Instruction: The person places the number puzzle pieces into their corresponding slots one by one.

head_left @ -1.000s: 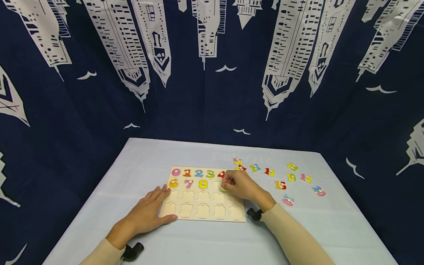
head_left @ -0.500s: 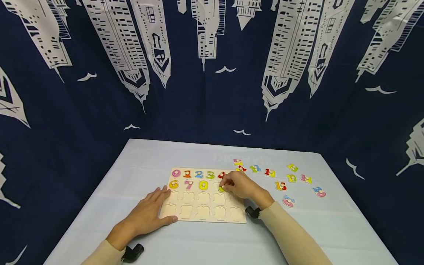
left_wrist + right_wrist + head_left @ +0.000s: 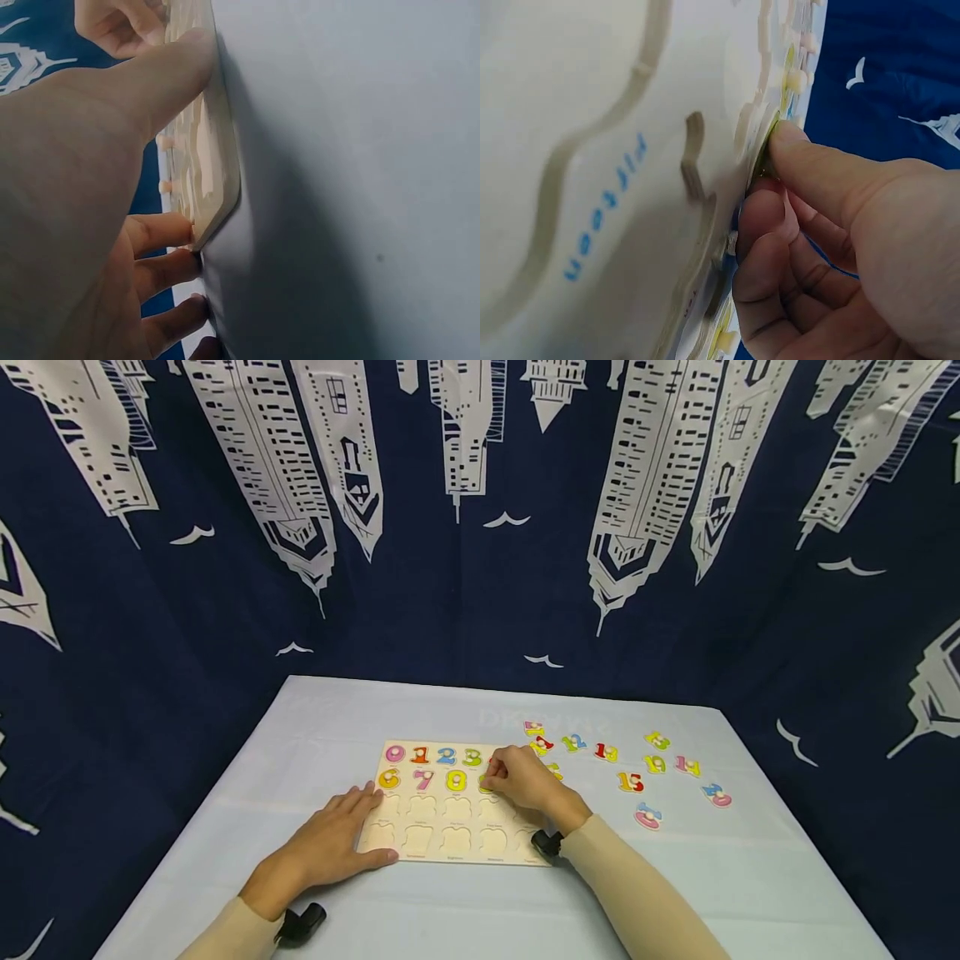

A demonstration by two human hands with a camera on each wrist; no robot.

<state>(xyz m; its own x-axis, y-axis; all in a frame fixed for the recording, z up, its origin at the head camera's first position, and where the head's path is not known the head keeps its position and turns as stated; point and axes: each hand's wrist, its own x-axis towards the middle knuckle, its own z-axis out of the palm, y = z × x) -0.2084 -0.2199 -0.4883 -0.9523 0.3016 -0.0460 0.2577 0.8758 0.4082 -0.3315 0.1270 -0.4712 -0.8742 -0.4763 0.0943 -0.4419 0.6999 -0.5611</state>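
Note:
A pale wooden number puzzle board (image 3: 438,817) lies on the table. My left hand (image 3: 322,843) rests at its left edge, fingers spread along the side and thumb on the near left corner; the left wrist view shows this thumb (image 3: 169,71) lying on the board's edge. My right hand (image 3: 528,781) pinches a yellow-green puzzle piece (image 3: 763,154) between thumb and fingers, over the second row just right of the yellow 8 (image 3: 456,780). The fingers cover most of the piece, and its numeral is hidden. Pink 0 (image 3: 394,752) and orange 1 (image 3: 420,755) sit in the top row.
Several loose number pieces are scattered right of the board, among them a red-and-yellow 15 (image 3: 631,782) and a pink-and-blue one (image 3: 648,816). A yellow piece (image 3: 555,770) lies close by the right hand. The two lower rows hold bare recesses.
My right hand has shifted slightly left with the piece over the second row, and the yellow piece behind it has come into view. My left hand stays in place on the board.

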